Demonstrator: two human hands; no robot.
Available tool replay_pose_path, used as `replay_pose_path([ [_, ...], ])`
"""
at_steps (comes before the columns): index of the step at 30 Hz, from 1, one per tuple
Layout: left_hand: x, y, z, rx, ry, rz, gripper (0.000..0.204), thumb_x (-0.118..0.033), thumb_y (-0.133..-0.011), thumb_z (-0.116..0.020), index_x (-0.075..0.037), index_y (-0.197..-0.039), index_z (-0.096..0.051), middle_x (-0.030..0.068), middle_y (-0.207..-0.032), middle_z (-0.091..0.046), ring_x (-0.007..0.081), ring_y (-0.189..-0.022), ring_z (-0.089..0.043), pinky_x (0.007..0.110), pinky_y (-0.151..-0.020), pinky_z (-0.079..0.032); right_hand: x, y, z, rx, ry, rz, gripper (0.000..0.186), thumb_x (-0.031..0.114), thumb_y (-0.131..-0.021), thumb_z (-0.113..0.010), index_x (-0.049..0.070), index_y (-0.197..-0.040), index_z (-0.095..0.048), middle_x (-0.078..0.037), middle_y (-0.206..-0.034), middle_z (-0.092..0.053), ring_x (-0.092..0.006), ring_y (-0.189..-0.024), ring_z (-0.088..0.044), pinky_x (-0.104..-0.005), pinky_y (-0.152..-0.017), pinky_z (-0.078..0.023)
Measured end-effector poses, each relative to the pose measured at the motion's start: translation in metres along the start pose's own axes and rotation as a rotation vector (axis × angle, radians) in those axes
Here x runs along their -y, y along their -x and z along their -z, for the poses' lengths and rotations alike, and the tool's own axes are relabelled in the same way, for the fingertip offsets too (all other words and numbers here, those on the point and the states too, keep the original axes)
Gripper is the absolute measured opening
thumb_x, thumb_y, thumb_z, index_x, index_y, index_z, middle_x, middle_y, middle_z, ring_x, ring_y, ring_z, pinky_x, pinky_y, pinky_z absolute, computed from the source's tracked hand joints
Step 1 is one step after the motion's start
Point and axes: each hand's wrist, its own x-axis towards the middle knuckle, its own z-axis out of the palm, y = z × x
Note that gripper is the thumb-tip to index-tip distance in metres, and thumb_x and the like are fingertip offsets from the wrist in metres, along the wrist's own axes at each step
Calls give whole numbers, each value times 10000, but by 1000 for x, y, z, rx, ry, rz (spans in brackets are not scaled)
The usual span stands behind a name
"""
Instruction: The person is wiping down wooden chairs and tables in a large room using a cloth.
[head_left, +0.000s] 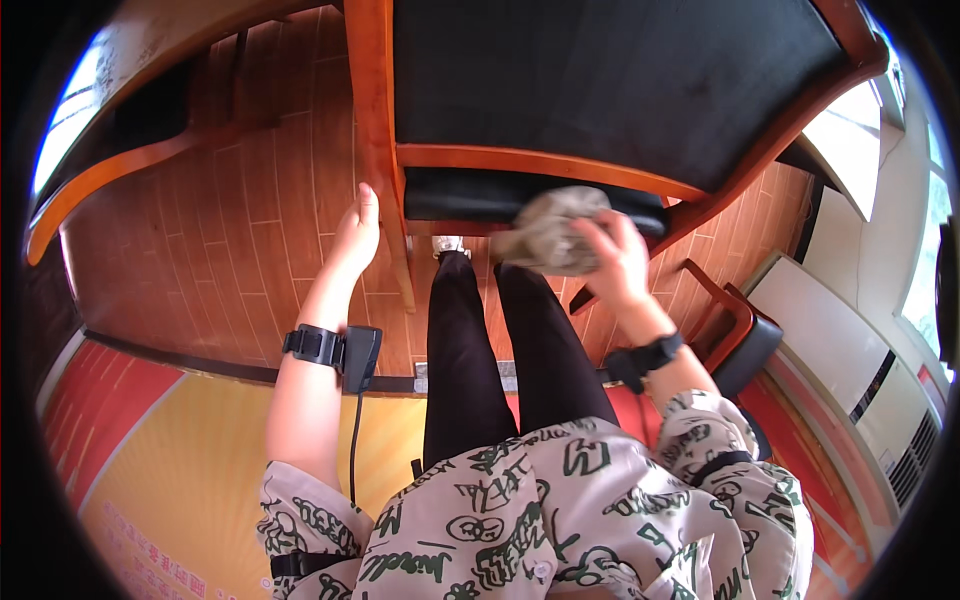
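A crumpled grey-beige cloth [556, 232] is bunched in my right hand [620, 262], its fingers closed over one side. Motion smears the cloth's outline. It hangs in front of the black padded seat [460, 196] of a wooden chair, below the black backrest [600, 70]. Whether the cloth touches the chair, I cannot tell. My left hand [356, 238] is held up beside the chair's reddish-brown wooden post [374, 110], thumb stretched out and nothing visible in it. Its other fingers are mostly hidden, and contact with the post is unclear.
Tile-patterned brown floor [270, 200] surrounds the chair. A second chair's curved wooden arm [110, 180] is at far left, and a smaller black-seated chair [745, 350] stands at right. White cabinets [820, 320] line the right side. Behind my legs lies a yellow-and-red printed surface [190, 450].
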Motion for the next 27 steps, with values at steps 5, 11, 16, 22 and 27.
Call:
replay_pose_path([
  [5,-13,0,-5,40,-5,27,827,-637,-913,-143,36,-1310,-416,246,-1328,-448,355,-1261,-405,374,-1037,-324,-89,71,57,18,365,-200,558,-11,-477,-655,135,-1016,-653,-94,-981,-536,-300,-924,-553,-391,-767,-477],
  [11,-7,-3,-12,4,-12,-31,792,-613,-928,-176,54,-1252,-452,231,-1231,-528,338,-1195,-470,373,-1001,-357,-13,26,-8,106,90,46,498,24,-570,-642,135,-1055,-626,-105,-963,-546,-298,-898,-546,-418,-746,-463],
  [16,40,-9,11,-62,-26,-53,770,-640,-913,-211,5,-1247,-467,85,-1145,-566,197,-1024,-543,341,-876,-453,120,-53,-110,113,-276,355,381,127,-690,-598,95,-1069,-575,-97,-1023,-531,-273,-952,-548,-402,-796,-478],
  [22,-6,3,-6,28,83,16,804,-616,-922,-190,83,-1168,-500,149,-1113,-578,244,-1012,-576,334,-888,-461,54,-16,-79,84,-91,310,415,156,-667,-612,139,-1081,-588,-54,-1024,-531,-240,-900,-551,-405,-727,-481],
  [27,9,-3,-2,1,80,-61,769,-617,-919,-199,53,-1123,-515,140,-1063,-596,222,-948,-604,328,-827,-491,-51,64,3,1,182,-99,368,72,-618,-637,164,-974,-637,-69,-930,-551,-269,-865,-550,-406,-738,-441],
])
